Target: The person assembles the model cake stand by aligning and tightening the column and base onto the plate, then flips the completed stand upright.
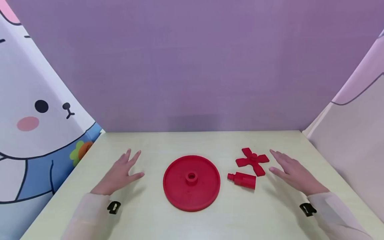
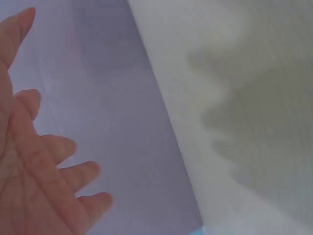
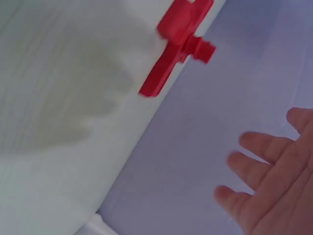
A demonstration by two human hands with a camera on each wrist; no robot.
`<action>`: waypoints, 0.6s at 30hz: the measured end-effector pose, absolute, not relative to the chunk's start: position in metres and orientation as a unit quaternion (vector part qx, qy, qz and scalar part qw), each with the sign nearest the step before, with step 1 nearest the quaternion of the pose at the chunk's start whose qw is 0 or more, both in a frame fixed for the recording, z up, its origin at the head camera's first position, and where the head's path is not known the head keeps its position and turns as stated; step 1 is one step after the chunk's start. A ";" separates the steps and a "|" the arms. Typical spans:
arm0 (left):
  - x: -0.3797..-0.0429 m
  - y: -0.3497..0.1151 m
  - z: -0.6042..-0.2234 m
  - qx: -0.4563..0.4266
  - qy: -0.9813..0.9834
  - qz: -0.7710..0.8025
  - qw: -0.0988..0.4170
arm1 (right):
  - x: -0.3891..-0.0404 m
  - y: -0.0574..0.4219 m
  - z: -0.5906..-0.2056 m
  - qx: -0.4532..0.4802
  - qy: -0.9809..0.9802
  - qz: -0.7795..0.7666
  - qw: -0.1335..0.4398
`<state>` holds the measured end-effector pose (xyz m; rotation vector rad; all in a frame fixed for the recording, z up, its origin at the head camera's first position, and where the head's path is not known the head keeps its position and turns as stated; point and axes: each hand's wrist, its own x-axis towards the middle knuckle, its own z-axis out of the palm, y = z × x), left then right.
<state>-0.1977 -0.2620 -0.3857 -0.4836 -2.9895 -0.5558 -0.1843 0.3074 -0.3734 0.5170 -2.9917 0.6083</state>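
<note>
Purple backing [image 1: 204, 66] rises behind a pale tabletop [image 1: 150, 223], with a cartoon-printed panel [image 1: 42, 140] to the left and a pale panel [image 1: 351, 143] to the right. Between the person's hands, near the middle of the tabletop, lies a round red disc [image 1: 177, 190] with a raised rim and a hollow hub [image 1: 191, 183] at its centre. To its right, a red bottle-shaped piece [image 1: 244, 180] rests on its side, narrow neck towards the disc. Just behind its wide end lies a flat red four-bladed piece [image 1: 253, 159]. The left hand [image 1: 121, 173] hovers to the left of the disc, its grip released, fingers spread and thumb pointing inward. The right hand [image 1: 295, 173] hovers just beside the four-bladed piece, its grip also released, fingers extended. Both hands cast shadows on the tabletop, and pale sleeves [image 1: 90, 208] cover the forearms
</note>
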 end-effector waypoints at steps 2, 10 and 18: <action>-0.198 -0.256 -0.386 -0.165 -0.961 -0.223 0.004 | -0.185 0.303 -0.371 0.175 -0.963 0.203 0.018; -0.200 -0.240 -0.385 -0.164 -0.918 -0.345 -0.106 | -0.184 0.284 -0.370 0.195 -0.954 0.226 -0.009; -0.202 -0.226 -0.386 -0.143 -0.899 -0.382 -0.160 | -0.181 0.268 -0.377 0.208 -0.939 0.271 -0.045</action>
